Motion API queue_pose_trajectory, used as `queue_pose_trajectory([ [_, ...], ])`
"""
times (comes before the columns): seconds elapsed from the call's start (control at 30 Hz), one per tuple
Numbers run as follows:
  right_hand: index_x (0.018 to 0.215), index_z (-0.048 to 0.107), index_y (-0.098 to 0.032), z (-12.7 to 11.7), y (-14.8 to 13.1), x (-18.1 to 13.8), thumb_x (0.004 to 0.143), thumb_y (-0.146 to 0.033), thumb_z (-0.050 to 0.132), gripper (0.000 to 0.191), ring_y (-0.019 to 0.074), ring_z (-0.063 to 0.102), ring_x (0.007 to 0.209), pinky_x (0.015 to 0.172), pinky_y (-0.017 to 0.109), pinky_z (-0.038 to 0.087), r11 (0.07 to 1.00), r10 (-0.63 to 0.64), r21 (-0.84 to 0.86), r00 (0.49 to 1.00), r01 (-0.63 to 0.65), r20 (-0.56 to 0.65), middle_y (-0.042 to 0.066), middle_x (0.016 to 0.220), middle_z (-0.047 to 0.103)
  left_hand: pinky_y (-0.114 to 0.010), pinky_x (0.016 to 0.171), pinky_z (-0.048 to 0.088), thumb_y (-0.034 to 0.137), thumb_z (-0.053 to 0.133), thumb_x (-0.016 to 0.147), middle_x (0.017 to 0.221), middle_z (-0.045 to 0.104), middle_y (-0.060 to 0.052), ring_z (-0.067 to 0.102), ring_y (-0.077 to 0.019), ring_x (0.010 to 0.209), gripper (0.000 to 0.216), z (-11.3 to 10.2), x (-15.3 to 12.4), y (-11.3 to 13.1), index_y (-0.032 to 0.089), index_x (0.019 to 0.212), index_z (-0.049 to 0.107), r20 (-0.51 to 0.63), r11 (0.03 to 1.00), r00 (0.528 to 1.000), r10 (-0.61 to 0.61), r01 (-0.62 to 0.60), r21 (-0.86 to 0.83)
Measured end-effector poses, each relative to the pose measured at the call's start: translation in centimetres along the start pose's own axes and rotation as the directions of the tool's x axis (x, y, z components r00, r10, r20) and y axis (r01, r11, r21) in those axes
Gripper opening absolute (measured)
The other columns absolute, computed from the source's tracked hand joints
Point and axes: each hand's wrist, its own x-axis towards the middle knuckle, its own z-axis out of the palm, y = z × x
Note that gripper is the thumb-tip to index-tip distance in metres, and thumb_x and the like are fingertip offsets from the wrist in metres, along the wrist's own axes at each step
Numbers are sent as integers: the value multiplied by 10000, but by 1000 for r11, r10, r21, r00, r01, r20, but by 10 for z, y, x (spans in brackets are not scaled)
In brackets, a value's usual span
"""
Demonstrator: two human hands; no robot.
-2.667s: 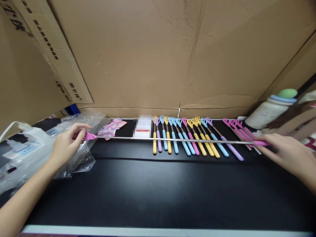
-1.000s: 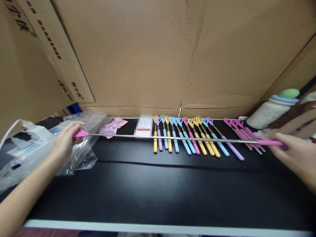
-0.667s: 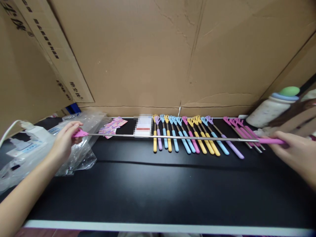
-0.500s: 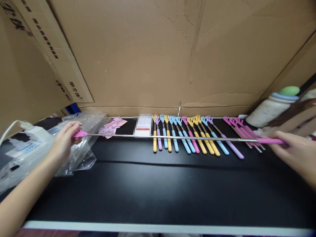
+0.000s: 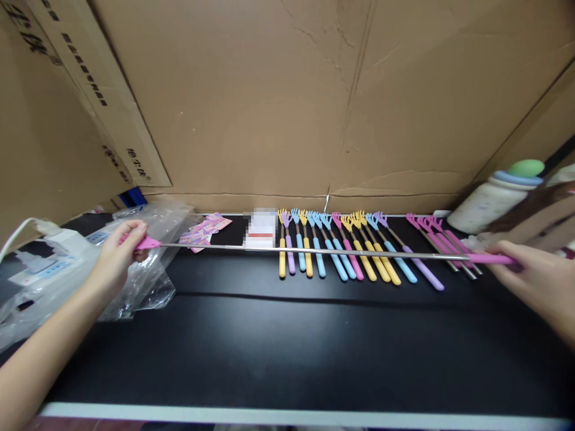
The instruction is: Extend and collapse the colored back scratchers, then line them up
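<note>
A pink telescopic back scratcher (image 5: 314, 250) is stretched out full length above the black table (image 5: 287, 347). My left hand (image 5: 117, 260) is closed on its pink claw end at the left. My right hand (image 5: 534, 278) is closed on its pink handle at the right. The thin metal rod runs level over a row of several collapsed scratchers (image 5: 341, 254) with yellow, blue, purple and pink handles, lying side by side at the back of the table. More pink ones (image 5: 438, 236) lie further right.
Clear plastic bags (image 5: 148, 263) and pink printed cards (image 5: 204, 230) lie at the left, by a white power strip (image 5: 49, 254). A white label stack (image 5: 260, 230) sits at the back. A bottle with a green cap (image 5: 498, 197) stands at the right. Cardboard walls (image 5: 287, 102) surround the table.
Since 2.7 s ago both hands have moved apart and the rod has become longer. Over the last second nothing has visibly shifted.
</note>
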Motion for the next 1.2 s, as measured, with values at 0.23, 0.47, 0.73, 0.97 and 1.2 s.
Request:
queue_pose_trajectory([
  [0.23,732,634,-242,2,0,-2,720,-467,431,302,180,531,482,416,227,202,999,36,5,999,-36,19,40,624,657,-152,369,266,465,708,626,528,451,71,347,-60,411,374,-1,1,-2,194,789,508,12,1000,1000,5,-5,14],
  [0.47,730,633,-238,0,-2,-1,735,-464,429,304,176,531,478,410,229,201,1000,-9,7,1000,9,-19,41,613,652,-150,371,275,452,703,629,536,440,74,350,-63,417,372,-2,1,-3,195,828,520,9,1000,1000,1,-2,26],
  [0.73,735,637,-224,-1,-2,-1,752,-447,427,307,177,544,480,398,229,221,998,-63,-7,997,63,-53,48,614,659,-155,373,281,466,703,604,522,460,70,358,-69,420,393,-1,1,0,197,826,523,-1,999,1000,-5,5,40],
  [0.97,729,650,-226,4,1,-1,730,-462,431,322,170,529,474,407,228,217,999,-47,-10,997,46,-54,48,595,653,-169,384,281,463,685,647,519,448,75,357,-77,424,369,-1,0,0,192,832,515,-1,998,1000,6,-6,66],
  [1.2,725,655,-223,0,-3,0,708,-469,408,349,168,504,455,404,224,224,1000,4,-31,1000,-4,-3,54,568,637,-179,406,273,421,652,720,538,451,74,354,-78,437,303,-1,-2,1,189,861,519,3,997,1000,-4,4,83],
])
